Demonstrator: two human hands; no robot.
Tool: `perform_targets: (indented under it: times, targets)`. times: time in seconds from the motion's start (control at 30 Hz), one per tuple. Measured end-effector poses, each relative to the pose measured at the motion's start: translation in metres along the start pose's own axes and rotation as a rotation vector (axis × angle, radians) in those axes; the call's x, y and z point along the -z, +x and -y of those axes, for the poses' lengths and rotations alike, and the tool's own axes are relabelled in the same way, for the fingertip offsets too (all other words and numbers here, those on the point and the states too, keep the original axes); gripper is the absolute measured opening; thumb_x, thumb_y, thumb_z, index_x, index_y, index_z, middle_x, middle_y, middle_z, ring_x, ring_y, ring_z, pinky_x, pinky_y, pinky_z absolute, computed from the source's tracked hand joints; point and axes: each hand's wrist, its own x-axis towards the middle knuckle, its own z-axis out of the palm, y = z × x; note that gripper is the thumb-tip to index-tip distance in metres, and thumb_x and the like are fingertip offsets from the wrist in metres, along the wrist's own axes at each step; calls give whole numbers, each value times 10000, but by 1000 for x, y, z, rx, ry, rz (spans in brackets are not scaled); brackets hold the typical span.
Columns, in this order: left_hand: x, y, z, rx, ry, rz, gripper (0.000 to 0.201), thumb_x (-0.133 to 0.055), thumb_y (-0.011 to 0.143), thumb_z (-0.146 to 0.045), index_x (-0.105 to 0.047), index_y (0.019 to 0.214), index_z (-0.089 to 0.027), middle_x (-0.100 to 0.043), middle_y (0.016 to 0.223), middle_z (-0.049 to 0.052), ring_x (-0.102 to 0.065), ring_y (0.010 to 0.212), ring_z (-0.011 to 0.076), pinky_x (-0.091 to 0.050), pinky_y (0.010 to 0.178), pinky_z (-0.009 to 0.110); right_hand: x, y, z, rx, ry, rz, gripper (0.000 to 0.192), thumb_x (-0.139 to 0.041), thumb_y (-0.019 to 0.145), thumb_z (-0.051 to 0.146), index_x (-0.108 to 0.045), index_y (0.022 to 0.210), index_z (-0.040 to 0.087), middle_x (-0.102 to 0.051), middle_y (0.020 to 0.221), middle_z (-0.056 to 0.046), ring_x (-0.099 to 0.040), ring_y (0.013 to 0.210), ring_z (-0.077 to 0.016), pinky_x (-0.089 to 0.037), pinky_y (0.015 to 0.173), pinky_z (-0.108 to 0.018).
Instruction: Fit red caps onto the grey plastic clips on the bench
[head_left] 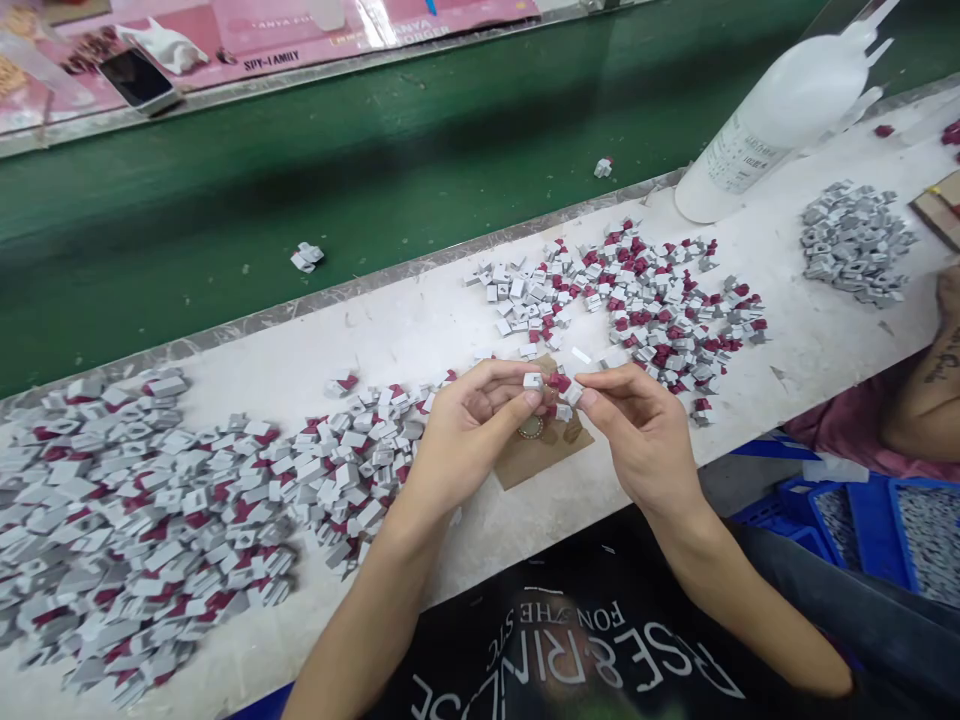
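My left hand (466, 425) pinches a small grey block (532, 380) between thumb and fingers. My right hand (637, 425) holds another small grey and red piece (571, 392) at its fingertips, almost touching the left hand's piece. Both hands hover over a brown cardboard scrap (525, 460) with a small round ring (530, 428) on it. A big heap of grey and dark-red pieces (150, 520) lies to the left. Another scattered pile (637, 300) lies beyond the hands on the white worktop (420, 330).
A white plastic bottle (772, 115) lies at the back right. A heap of plain grey parts (855, 240) sits far right beside another person's arm (930, 390). A green conveyor belt (337, 180) runs behind, with stray pieces. A phone (139, 80) lies far left. Blue bins (885, 520) sit below right.
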Motion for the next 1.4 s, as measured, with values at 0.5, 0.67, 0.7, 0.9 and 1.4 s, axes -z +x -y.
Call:
perform_targets:
  times: [0.5,0.67,0.7,0.9,1.4]
  targets:
    - [-4,3,-3,21,32,22,204,-888,997,-366,-837,1149,-240,-882,1003,57,-861,951,244,-729,854,381,1,6,1,-11,-21,43,214,-875,1012,510,-859,1025,297,-855,994,-35,-828,899,-227,-707,760,-361]
    - [-3,4,-4,7,33,61,126,-878,986,-299,-844,1090,-237,-879,967,46,-850,875,221,-720,836,365,1,8,5,-1,-14,105,165,-885,1004,447,-878,1031,284,-859,964,-39,-833,880,-220,-727,787,-355]
    - [-2,5,-5,4,39,67,116,-879,980,-287,-844,1080,-240,-881,970,46,-851,877,223,-721,838,368,2,9,5,-5,-10,130,164,-888,1002,443,-879,1029,281,-862,963,-41,-836,881,-222,-733,795,-358]
    - [1,11,-18,18,132,108,138,-876,983,-328,-839,1090,-249,-877,959,63,-840,847,231,-714,799,384,7,20,7,-9,30,197,186,-876,1021,462,-886,1040,277,-874,956,-52,-860,887,-226,-738,780,-337]
    - [78,203,-64,5,818,-478,152,-814,860,-202,-665,882,-224,-834,1014,112,-793,1021,294,-619,944,396,23,19,-10,-25,-143,97,336,-794,1063,590,-851,1145,269,-878,1101,-101,-870,1026,-293,-731,880,-409]
